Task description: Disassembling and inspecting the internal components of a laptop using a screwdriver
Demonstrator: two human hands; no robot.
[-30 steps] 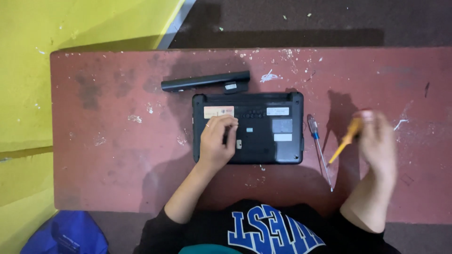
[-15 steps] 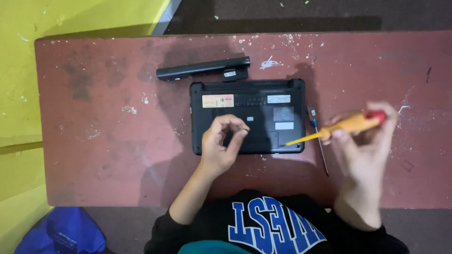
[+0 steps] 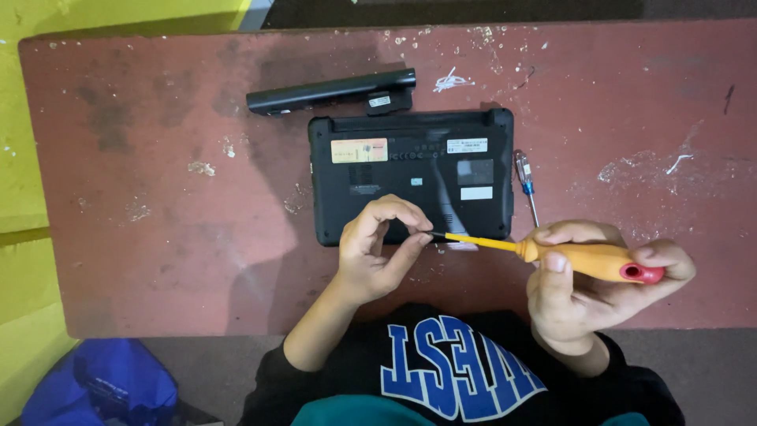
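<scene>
A black laptop (image 3: 410, 170) lies upside down on the worn red table (image 3: 158, 205). My right hand (image 3: 587, 292) grips an orange-handled screwdriver (image 3: 552, 254) held almost level, its shaft aimed left over the laptop's near edge. My left hand (image 3: 378, 252) rests at that edge, with thumb and fingers pinched around the screwdriver's tip. A long black battery (image 3: 331, 91) lies just behind the laptop, apart from it.
A second screwdriver (image 3: 525, 183) with a clear and blue handle lies on the table beside the laptop's right side. A blue bag (image 3: 98, 383) sits on the floor at the lower left. A yellow surface (image 3: 31, 158) borders the table's left end.
My right hand has swung the orange screwdriver from upright at the right to level, bringing its tip to my left hand. My left hand slid from the laptop's base to its near edge.
</scene>
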